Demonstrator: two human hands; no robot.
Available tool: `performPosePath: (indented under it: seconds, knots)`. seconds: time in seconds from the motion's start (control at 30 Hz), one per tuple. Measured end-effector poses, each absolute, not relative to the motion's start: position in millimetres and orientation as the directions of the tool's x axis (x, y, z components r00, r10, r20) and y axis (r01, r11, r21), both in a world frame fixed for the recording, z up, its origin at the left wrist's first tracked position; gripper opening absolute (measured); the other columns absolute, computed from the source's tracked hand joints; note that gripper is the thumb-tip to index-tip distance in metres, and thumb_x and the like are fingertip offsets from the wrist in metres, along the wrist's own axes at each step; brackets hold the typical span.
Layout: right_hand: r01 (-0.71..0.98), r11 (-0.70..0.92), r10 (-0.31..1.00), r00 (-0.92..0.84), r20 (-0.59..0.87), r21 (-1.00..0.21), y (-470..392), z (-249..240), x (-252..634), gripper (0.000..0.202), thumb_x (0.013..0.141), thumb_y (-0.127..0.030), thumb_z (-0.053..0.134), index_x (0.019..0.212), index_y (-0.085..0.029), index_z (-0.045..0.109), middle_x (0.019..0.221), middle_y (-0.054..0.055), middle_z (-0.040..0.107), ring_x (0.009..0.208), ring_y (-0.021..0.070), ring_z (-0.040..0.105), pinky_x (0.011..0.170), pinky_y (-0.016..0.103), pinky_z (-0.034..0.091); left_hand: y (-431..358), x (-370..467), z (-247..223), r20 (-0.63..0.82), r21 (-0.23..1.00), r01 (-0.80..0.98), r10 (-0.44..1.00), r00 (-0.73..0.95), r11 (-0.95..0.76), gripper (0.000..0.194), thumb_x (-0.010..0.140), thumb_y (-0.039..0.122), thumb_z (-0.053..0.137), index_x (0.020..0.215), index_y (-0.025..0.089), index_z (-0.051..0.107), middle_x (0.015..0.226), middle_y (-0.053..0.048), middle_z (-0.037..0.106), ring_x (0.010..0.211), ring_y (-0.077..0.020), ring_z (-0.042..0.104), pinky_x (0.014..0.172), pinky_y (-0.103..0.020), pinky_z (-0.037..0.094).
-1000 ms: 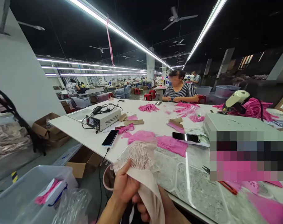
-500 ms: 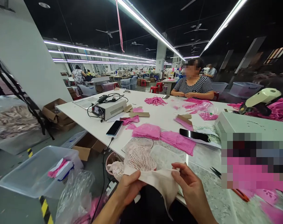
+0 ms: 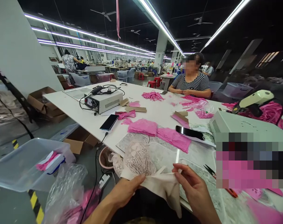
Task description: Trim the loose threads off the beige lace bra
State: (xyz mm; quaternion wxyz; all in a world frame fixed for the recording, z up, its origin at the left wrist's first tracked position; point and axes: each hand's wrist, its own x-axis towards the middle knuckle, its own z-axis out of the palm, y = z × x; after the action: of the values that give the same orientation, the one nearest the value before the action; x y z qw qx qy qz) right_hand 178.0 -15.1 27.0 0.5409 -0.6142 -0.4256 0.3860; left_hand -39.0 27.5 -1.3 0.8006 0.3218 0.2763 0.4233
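Observation:
A cream lace bra (image 3: 138, 161) is stretched between my hands at the table's front edge, its rounded lace part to the left and smooth cloth to the right. My left hand (image 3: 126, 189) is closed on the smooth band, thumb on top. With thumb and forefinger, my right hand (image 3: 192, 183) pinches the upper right edge of the cloth, its other fingers curled loosely. A loose flap of the bra hangs below between the hands. Beyond lie two stacks of pink lace pieces (image 3: 142, 127). To the right of my right hand are orange-handled scissors (image 3: 230, 192), partly covered by a blurred patch.
On the white table (image 3: 155, 107) stand a control box (image 3: 109, 101) with cables, a charging phone (image 3: 109, 122) and a second phone (image 3: 190, 133). A pale green machine (image 3: 246, 124) stands right. Across the table sits a co-worker (image 3: 190, 81). Plastic bin (image 3: 15, 174) at lower left.
The view has shifted slightly, so the table sits farther left and higher. The cloth between my hands is now drawn out flatter and wider, with both hands still gripping it.

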Motion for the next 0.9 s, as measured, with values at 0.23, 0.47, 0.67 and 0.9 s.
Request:
performPosePath:
  seconds: [0.23, 0.47, 0.67, 0.9]
  knots:
    - [-0.011, -0.150, 0.924, 0.353, -0.144, -0.989, -13, 33, 176, 0.045, 0.064, -0.054, 0.072, 0.091, -0.018, 0.068, 0.078, 0.005, 0.064, 0.068, 0.0179, 0.056, 0.059, 0.027, 0.046, 27, -39, -6, -0.193, 0.715, -0.518, 0.844, 0.500, 0.471, 0.051, 0.075, 0.032, 0.073, 0.123, 0.023, 0.058, 0.112, -0.010, 0.067, 0.115, -0.0301, 0.055, 0.087, -0.038, 0.050]
    - [0.086, -0.197, 0.968, 0.177, -0.179, -0.977, -15, 39, 177, 0.042, 0.064, -0.044, 0.075, 0.096, -0.019, 0.067, 0.074, 0.001, 0.058, 0.066, 0.0157, 0.055, 0.059, 0.025, 0.044, 28, -33, -8, -0.094, 0.648, -0.613, 0.846, 0.525, 0.452, 0.059, 0.074, 0.031, 0.074, 0.128, 0.021, 0.054, 0.114, -0.010, 0.066, 0.114, -0.0278, 0.056, 0.100, -0.040, 0.042]
    - [0.135, -0.182, 0.946, 0.294, -0.137, -0.974, -17, 29, 178, 0.037, 0.069, -0.053, 0.068, 0.079, -0.018, 0.066, 0.061, -0.002, 0.050, 0.057, 0.0126, 0.044, 0.050, 0.022, 0.036, 28, -32, -21, -0.078, 0.752, -0.587, 0.924, 0.375, 0.302, 0.053, 0.075, 0.024, 0.072, 0.125, 0.019, 0.056, 0.115, -0.010, 0.066, 0.125, -0.0264, 0.046, 0.113, -0.043, 0.023]
    - [0.216, -0.081, 0.938, 0.347, -0.001, -0.973, -22, 26, 171, 0.034, 0.074, -0.053, 0.063, 0.080, -0.020, 0.066, 0.076, 0.003, 0.062, 0.069, 0.0176, 0.054, 0.061, 0.024, 0.045, 25, -24, -30, -0.101, 0.753, -0.591, 0.939, 0.328, 0.288, 0.052, 0.070, 0.027, 0.076, 0.118, 0.017, 0.061, 0.111, -0.011, 0.067, 0.124, -0.0287, 0.046, 0.112, -0.044, 0.024]
